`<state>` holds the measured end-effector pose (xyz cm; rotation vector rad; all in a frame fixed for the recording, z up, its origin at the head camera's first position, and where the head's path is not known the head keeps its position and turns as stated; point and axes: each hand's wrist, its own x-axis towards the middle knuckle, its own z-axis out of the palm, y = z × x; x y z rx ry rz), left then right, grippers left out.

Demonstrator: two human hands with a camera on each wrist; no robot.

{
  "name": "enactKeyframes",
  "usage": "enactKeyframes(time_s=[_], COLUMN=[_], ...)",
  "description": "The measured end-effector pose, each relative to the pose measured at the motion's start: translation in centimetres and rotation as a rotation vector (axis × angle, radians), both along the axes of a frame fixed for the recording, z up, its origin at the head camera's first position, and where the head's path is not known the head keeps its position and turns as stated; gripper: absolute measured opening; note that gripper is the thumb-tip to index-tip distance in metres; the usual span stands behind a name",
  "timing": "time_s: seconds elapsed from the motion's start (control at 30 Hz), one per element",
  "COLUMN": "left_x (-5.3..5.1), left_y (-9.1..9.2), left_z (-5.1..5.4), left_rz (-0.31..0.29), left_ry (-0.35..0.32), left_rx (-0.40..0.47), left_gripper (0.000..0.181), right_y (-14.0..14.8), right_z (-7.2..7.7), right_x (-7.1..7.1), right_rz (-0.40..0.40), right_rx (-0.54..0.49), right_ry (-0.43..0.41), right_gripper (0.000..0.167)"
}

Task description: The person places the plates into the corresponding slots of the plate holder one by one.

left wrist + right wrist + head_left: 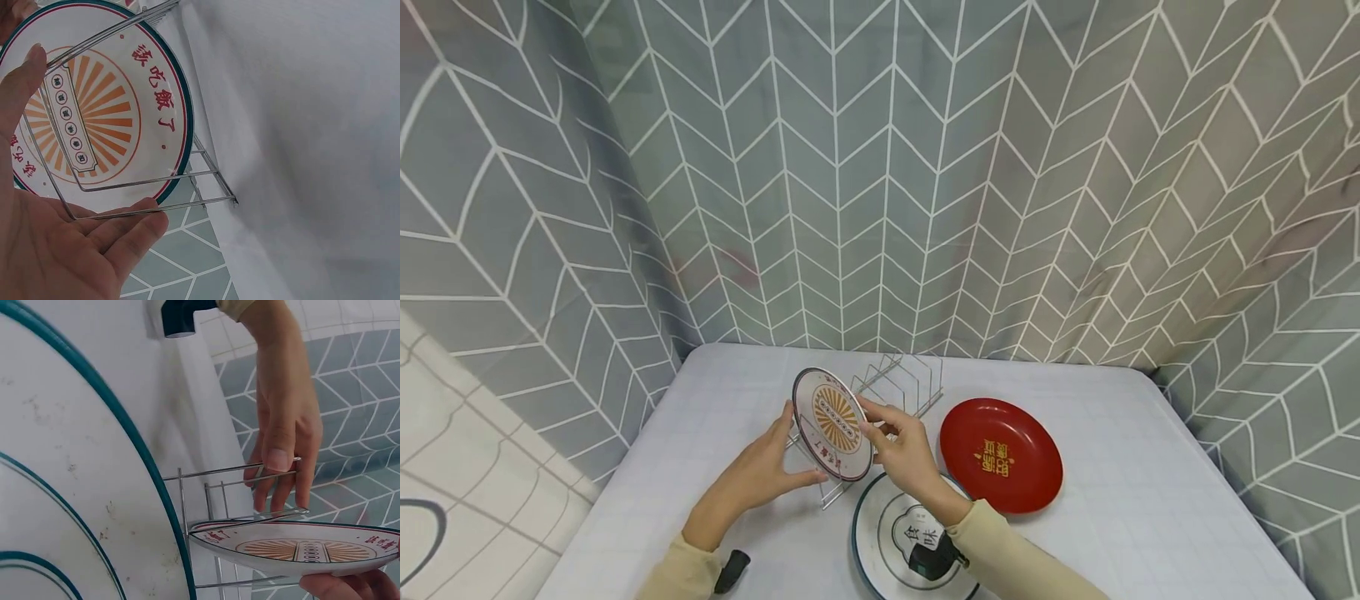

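Note:
A round white plate with an orange sunburst and red characters stands tilted at the wire rack. My right hand pinches its right edge between thumb and fingers; in the right wrist view the fingers lie at the rim. On the other side, my left hand grips the rack's near end. The left wrist view has its thumb and fingers around the rack wires, with the plate behind them. The right wrist view shows the left thumb on a wire.
A large white plate with a blue-green rim lies at the front, partly under my right forearm. To the right of the rack is a red oval plate with gold characters. Patterned grey curtains hang behind the white-covered table.

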<state>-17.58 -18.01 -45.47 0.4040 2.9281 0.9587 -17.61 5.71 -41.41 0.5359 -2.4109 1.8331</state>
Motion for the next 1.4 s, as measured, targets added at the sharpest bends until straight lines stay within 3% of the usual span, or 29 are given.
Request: enactKeyframes(time_s=[0.47, 0.57, 0.7, 0.9, 1.07, 1.2, 1.4], left_x=[-0.1, 0.0, 0.2, 0.2, 0.1, 0.1, -0.1], left_y=[0.6, 0.7, 0.7, 0.0, -0.3, -0.3, 0.0], left_z=[-0.5, -0.7, -0.7, 0.1, 0.4, 0.2, 0.0], left_rz=[-0.002, -0.002, -0.014, -0.016, -0.003, 0.004, 0.001], left_ry=[0.009, 0.005, 0.010, 0.043, 0.033, 0.034, 0.045], left_rx=[0.003, 0.012, -0.009, -0.043, -0.052, -0.045, -0.033], left_gripper=[0.129, 0.129, 0.130, 0.130, 0.130, 0.129, 0.128], right_y=[0.4, 1.6, 5.2, 11.0, 13.7, 15.0, 15.6], right_z=[-0.6, -0.2, 0.2, -1.8, -3.7, -4.9, -5.8], right_x=[0.0, 0.6, 2.4, 6.6, 9.2, 10.2, 10.4], right_rz=[0.021, 0.015, -0.040, -0.257, -0.411, -0.389, -0.284], right_rx=[-0.022, -0.019, -0.031, -0.063, 0.015, 0.051, 0.149], right_ry=[0.003, -0.020, -0.067, -0.262, -0.454, -0.529, -0.583], right_gripper=[0.040, 0.042, 0.044, 0.042, 0.048, 0.053, 0.068])
